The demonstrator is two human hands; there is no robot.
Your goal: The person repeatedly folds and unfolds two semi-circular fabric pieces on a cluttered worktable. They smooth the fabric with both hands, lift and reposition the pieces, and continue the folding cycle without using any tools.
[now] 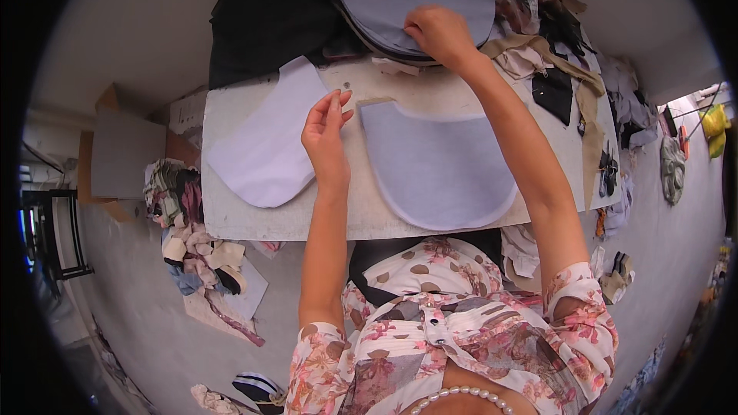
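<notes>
My right hand (442, 34) reaches far over the table, fingers curled in and pinching at the top grey-blue fabric piece (361, 1) of a curved-edged stack. Dark layers show under that piece along its near edge. My left hand (327, 142) is raised over the table with its fingers loosely bent and a little apart, nothing visible in it. Left of it lies a white curved fabric piece (261, 150). To its right, a grey-blue curved piece (438, 161) with a white border lies flat, partly covered by my right forearm.
Black cloth (265, 27) is heaped at the table's far left. Beige strips (588, 100), dark scraps and scissors (608, 173) lie along the right side of the white table (269, 224). Fabric scraps (204, 253) hang and pile at the left; a cardboard box (123, 150) stands beyond.
</notes>
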